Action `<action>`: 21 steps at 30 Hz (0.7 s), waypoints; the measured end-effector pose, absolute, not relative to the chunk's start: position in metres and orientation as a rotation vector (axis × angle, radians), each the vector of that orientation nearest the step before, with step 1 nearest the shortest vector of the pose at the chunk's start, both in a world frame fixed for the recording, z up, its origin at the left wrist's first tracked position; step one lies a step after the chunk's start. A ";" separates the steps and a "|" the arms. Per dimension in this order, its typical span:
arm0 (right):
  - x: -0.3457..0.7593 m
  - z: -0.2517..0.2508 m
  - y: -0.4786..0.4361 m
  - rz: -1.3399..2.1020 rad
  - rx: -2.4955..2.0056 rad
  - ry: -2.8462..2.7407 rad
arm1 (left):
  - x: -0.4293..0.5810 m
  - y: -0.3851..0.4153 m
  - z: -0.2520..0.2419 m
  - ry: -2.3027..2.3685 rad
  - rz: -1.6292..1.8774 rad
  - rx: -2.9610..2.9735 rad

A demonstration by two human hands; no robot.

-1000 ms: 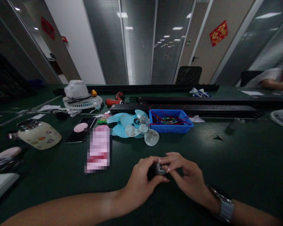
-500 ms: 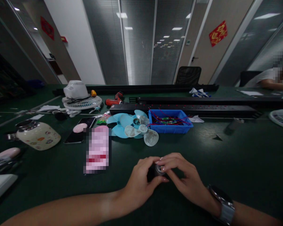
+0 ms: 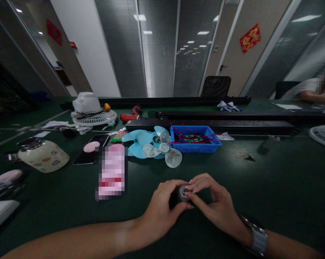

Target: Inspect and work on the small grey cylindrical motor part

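A small cylindrical metal motor (image 3: 183, 194) stands at the front middle of the dark green table. My left hand (image 3: 162, 205) curls around its side, with thumb and index finger gripping it. From the right, my right hand (image 3: 212, 199) comes over its top face, thumb and fingertips drawn together in a pinch near the centre. Whatever sits between those fingertips is too small to make out. Beyond my hands lie blue fan blades (image 3: 137, 147) and a clear fan blade (image 3: 174, 158).
Behind the blades are a blue bin (image 3: 197, 146) of wired boards, a red power drill (image 3: 131, 116) and a long black rail (image 3: 232, 126). On the left are a cream kettle (image 3: 45, 156), a phone (image 3: 84, 154) and a pink pouch (image 3: 112, 169). Someone (image 3: 310, 90) sits far right.
My right hand's fingers have lifted slightly and drawn into a pinch, showing more of the motor's top face. My left hand keeps its grip on the motor.
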State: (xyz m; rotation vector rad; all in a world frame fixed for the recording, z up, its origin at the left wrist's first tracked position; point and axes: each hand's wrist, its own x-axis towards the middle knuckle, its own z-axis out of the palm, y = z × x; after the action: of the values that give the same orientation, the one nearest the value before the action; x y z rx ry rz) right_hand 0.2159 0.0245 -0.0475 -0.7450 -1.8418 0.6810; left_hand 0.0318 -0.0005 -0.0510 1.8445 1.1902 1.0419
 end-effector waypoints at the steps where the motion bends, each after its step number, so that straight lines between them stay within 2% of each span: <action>1: 0.216 -0.048 0.024 0.672 -0.750 -1.834 | 0.032 -0.001 -0.051 1.191 1.042 1.846; 10: 0.218 -0.041 0.021 0.677 -0.670 -2.072 | 0.031 -0.001 -0.057 1.185 1.062 1.876; 21: 0.218 -0.043 0.022 0.639 -0.719 -1.885 | 0.031 -0.001 -0.054 1.181 1.049 1.862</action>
State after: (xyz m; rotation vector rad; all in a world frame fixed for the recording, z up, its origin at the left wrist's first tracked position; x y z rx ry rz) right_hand 0.2177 0.0217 -0.0428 -0.7193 -1.8850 0.6388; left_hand 0.0306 -0.0012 -0.0543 1.8616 1.1813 1.0494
